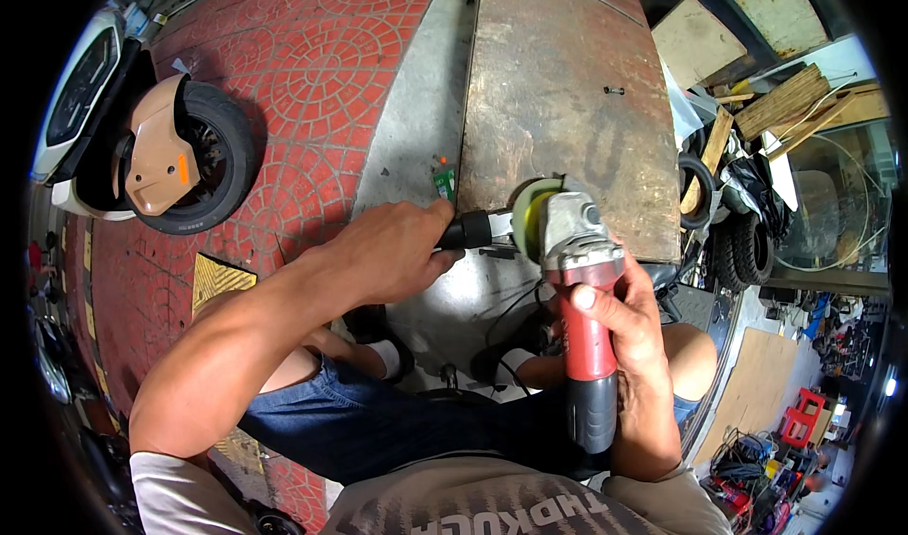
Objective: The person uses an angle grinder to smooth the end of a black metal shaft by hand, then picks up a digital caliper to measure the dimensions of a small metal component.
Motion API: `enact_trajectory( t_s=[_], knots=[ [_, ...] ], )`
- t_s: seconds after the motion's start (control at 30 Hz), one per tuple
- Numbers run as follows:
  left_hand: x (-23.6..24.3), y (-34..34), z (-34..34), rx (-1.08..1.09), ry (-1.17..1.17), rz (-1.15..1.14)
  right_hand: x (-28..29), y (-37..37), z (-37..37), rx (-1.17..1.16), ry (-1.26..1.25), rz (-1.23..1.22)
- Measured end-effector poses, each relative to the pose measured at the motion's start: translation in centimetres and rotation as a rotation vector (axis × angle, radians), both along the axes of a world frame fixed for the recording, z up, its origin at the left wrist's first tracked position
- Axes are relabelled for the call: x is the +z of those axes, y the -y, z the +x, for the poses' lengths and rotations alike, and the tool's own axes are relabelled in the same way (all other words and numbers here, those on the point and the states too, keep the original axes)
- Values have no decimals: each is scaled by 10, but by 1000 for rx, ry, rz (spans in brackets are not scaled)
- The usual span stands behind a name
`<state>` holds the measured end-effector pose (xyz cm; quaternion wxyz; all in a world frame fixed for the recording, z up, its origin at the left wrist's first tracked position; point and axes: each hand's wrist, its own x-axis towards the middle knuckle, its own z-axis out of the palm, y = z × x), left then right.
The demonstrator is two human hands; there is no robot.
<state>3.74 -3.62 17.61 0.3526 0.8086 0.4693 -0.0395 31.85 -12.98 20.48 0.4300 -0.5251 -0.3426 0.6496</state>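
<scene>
My right hand [636, 322] is wrapped round the red and black body of an angle grinder [588, 346], with the thumb lying along its front. The grinder stands upright, its grey metal head at the top and a pale yellow-green disc [533, 215] on its left side. From the left, my left hand [409, 242] closes on a black cylindrical piece with a bright metal end [465, 231]. That metal end points right and reaches the disc; whether they touch, I cannot tell. Both sit at the near edge of a worn wooden workbench [558, 109].
A bolt-like metal piece [615, 90] and a thin rod [610, 5] lie on the bench. To the left, a scooter wheel [213, 157] stands on red paving. Tyres [742, 249] and wood scraps [780, 100] are piled to the right. A dark cable [511, 313] hangs below the bench.
</scene>
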Motion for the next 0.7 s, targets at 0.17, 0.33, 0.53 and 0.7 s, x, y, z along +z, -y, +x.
enact_trajectory(
  t_s=[0.17,0.33,0.53,0.7],
  knots=[
    [9,-2,3,-16,-28,-22,1,0,9,-93,34,37],
    [13,-2,4,5,-34,-50,1,3,2,-11,9,12],
    [13,-3,4,-8,-48,-43,1,1,-2,24,86,9],
    [7,-3,2,-5,-44,-42,-2,2,-1,35,66,6]
  ],
)
